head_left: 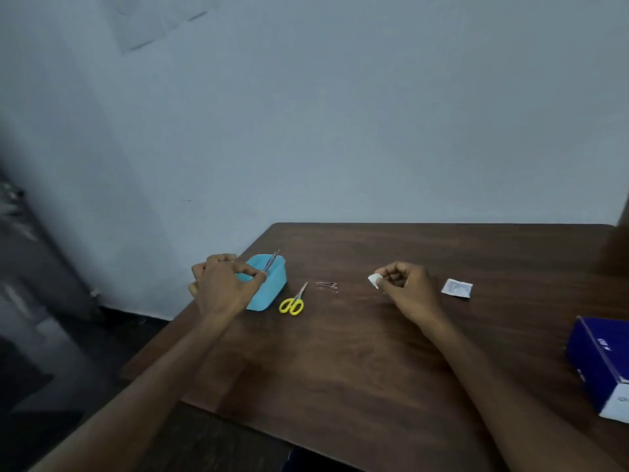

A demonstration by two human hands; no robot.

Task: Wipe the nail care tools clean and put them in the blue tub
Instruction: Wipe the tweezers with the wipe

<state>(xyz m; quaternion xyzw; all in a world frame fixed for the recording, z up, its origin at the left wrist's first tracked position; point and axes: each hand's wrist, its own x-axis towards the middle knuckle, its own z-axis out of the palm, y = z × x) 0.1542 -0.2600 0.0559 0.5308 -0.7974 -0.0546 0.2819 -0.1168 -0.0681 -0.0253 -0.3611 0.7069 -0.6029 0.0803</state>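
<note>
A light blue tub (272, 287) stands near the left edge of the brown table (374, 352). My left hand (221, 284) hovers over its near left side, thumb and finger pinching the lower end of a thin metal tool (271, 261) that points up and away over the tub. My right hand (408, 287) is at mid table and pinches a small white wipe (373, 280). Yellow-handled scissors (293, 301) lie just right of the tub. A small thin metal tool (326, 285) lies between the scissors and my right hand.
An opened white sachet (457, 288) lies to the right of my right hand. A dark blue and white box (602, 362) sits at the table's right edge. A pale wall rises behind the table, and the floor drops off to the left.
</note>
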